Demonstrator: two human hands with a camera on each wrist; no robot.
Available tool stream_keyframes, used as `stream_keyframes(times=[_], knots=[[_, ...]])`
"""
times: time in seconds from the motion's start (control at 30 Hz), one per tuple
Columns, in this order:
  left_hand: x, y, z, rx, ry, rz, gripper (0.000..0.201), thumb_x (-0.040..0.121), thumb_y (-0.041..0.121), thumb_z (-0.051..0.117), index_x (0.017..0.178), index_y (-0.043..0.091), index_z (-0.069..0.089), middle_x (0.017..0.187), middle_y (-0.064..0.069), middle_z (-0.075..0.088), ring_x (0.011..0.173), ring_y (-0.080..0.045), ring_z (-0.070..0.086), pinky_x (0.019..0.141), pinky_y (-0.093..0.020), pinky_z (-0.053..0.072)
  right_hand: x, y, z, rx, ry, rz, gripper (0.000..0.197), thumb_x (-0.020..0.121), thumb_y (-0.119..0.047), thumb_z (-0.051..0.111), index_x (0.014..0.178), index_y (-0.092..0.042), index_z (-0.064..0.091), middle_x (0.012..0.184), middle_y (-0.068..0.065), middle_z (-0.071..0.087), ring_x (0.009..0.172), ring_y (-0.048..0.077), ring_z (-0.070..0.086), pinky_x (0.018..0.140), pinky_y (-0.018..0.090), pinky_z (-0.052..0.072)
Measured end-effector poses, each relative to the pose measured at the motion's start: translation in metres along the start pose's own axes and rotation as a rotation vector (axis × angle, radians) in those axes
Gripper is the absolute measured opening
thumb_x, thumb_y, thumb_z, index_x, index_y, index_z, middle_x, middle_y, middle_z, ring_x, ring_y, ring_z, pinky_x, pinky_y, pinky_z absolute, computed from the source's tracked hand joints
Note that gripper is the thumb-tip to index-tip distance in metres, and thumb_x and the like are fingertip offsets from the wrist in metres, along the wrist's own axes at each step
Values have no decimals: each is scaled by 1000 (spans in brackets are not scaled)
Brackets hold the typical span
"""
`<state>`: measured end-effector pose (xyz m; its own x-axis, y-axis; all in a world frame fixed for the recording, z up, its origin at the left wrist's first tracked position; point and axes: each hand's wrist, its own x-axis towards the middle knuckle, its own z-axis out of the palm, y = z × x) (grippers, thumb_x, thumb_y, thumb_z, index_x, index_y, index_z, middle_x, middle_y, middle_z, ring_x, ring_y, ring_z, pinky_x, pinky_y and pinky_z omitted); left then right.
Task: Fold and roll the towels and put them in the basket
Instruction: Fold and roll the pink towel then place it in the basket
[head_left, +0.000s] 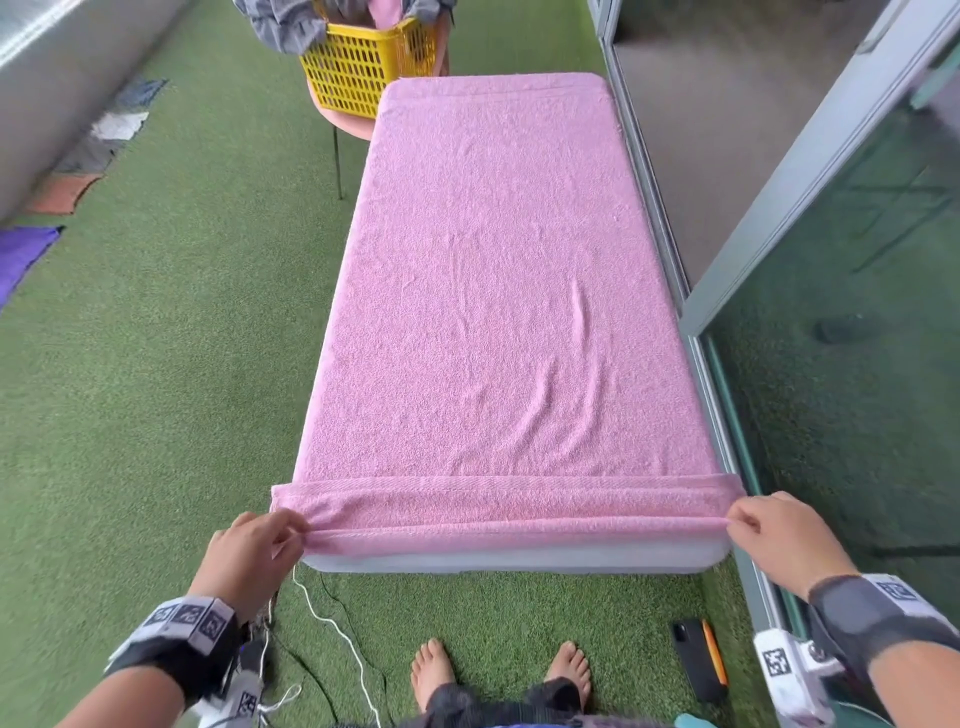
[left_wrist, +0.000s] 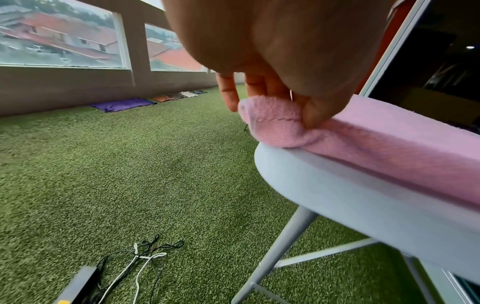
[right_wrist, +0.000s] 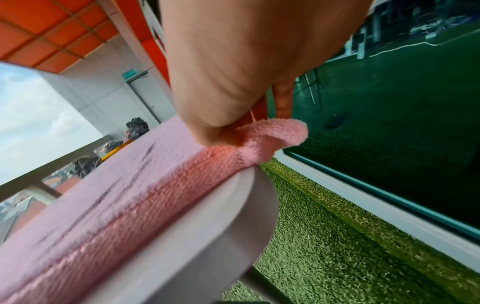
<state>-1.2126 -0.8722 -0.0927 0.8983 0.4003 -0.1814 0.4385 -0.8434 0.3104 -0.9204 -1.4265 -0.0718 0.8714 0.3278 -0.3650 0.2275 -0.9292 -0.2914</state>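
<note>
Glass door (head_left: 857, 364) close right, turf (head_left: 156, 364) open left

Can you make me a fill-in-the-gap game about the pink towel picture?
1. The pink towel lies spread over a long ____.
2. The left hand and right hand each pinch a near ____ of the towel.
3. The basket at the far end is ____ in colour.
4. The floor is covered in green ____.

Missing words: table; corner; yellow; turf

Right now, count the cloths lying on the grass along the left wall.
5, lined up beside the wall: a purple cloth nearest, then an orange one, a dark grey one, a white one and a blue-grey one farthest. More may lie outside the view.
</note>
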Motion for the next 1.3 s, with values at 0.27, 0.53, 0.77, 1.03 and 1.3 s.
stream_keyframes(times=[0.27, 0.53, 0.77, 1.03, 1.3], knots=[[15, 14, -15, 179, 71, 55, 17, 77, 33, 80, 83, 32, 65, 88, 14, 61, 88, -17, 52, 72, -40, 44, 10, -1, -8, -104, 153, -53, 24, 81, -20, 73, 72, -32, 54, 86, -12, 53, 86, 14, 47, 69, 33, 40], [4, 24, 1, 115, 118, 239, 21, 71, 8, 85, 84, 20, 74, 88, 10, 63, 80, -8, 45, 65, -30, 53, -1, 0, 14, -74, 226, -180, 13, 84, -2, 70, 92, -11, 75, 93, -5, 61, 86, 17, 59, 79, 37, 52], [-11, 13, 5, 100, 75, 290, 44, 83, 44, 48, 112, 20, 71, 113, 8, 65, 97, -15, 55, 86, -35, 54, -3, 5, 17, -176, 175, -291, 33, 75, -13, 81, 107, -16, 75, 101, -11, 60, 99, 10, 54, 83, 38, 56], [7, 16, -2, 138, 78, 211, 22, 68, 16, 87, 85, 21, 74, 92, 9, 55, 83, -10, 40, 68, -32, 48, 10, -1, 6, -255, 142, -355, 6, 84, -18, 71, 84, -24, 73, 85, -21, 54, 88, 1, 39, 77, 24, 42], [44, 20, -21, 194, -3, 214, 8, 82, 26, 77, 85, 31, 72, 77, 22, 64, 76, -7, 46, 64, -26, 36, 40, -29, -27, -147, -91, -129, 28, 86, -15, 68, 64, -32, 60, 72, -13, 61, 71, -1, 57, 66, 25, 46]])
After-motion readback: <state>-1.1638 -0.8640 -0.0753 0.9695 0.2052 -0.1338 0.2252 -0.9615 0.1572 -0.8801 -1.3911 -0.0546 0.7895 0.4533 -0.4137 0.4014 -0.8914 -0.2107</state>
